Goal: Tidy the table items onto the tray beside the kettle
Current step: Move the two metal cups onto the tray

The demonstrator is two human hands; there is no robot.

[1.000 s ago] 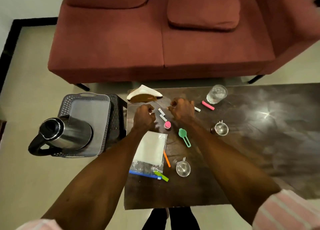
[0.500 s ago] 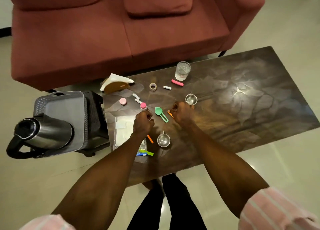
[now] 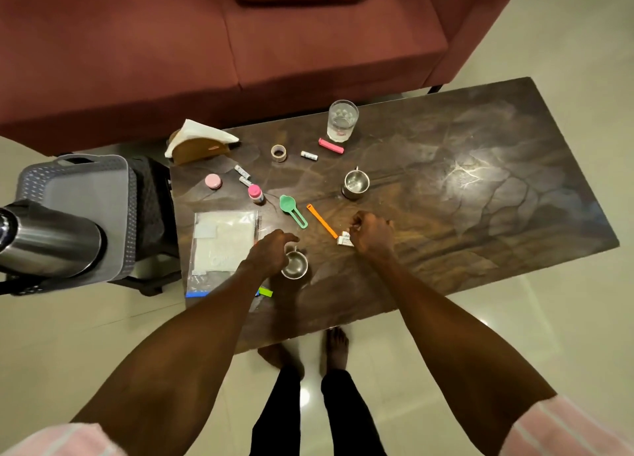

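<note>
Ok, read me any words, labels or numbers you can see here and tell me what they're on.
None can be read.
Small white packet by the right hand: dark print, too blurred.
Plastic bag: faint marking, illegible.
Glass: small red mark, unreadable.

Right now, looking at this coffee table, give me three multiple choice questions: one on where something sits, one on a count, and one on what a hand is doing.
1. Where is the pink clip?
A. beside the water glass
B. on the grey tray
C. inside a steel cup

2. How many small steel cups are on the table?
A. one
B. two
C. four

3. What is the right hand doing?
A. lying flat and open
B. pinching a small white packet
C. holding the kettle

Answers: 1 A, the clip lies just below the glass. 2 B, one cup stands mid-table, another cup sits by the left hand. 3 B, its curled fingers meet the packet.
</note>
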